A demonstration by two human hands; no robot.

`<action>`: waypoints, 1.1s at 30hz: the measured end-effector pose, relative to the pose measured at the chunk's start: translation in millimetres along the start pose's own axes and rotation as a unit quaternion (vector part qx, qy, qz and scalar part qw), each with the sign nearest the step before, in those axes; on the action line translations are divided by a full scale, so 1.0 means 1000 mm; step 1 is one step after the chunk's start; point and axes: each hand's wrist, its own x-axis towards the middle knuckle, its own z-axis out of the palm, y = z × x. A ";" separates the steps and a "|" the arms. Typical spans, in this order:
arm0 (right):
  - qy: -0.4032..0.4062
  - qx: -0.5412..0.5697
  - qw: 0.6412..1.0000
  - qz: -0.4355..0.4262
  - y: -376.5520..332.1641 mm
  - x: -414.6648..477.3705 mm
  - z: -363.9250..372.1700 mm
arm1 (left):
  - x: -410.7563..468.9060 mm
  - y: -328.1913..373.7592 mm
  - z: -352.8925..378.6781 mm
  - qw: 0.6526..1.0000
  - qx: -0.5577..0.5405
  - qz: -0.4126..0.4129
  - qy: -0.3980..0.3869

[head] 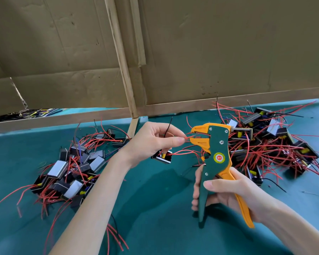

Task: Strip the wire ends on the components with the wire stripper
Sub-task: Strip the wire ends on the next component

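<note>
Mid-frame, my left hand [151, 142] pinches the red wire [187, 137]; I'd seat it squarely in the wire stripper [218, 157] my right hand [228, 194] grips

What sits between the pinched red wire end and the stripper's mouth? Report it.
Nothing visible. The left hand pinches the red wire, whose end points straight into the open mouth of the stripper. The right hand holds the stripper's handles. Below and behind the mouth run other red wires, not across it.

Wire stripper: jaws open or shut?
Open. The wire stripper shows a gap between its orange jaws, the red wire at the mouth; handles spread.
</note>
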 end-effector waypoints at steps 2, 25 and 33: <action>-0.007 -0.009 1.000 -0.001 0.000 -0.001 0.001 | -0.002 0.001 -0.002 1.000 0.010 -0.003 -0.006; -0.023 -0.049 0.999 -0.004 0.001 -0.003 0.001 | -0.002 0.007 -0.008 0.998 0.044 -0.011 -0.035; -0.022 -0.068 0.997 -0.001 0.002 -0.004 0.002 | -0.002 0.008 -0.011 0.997 0.055 -0.017 -0.052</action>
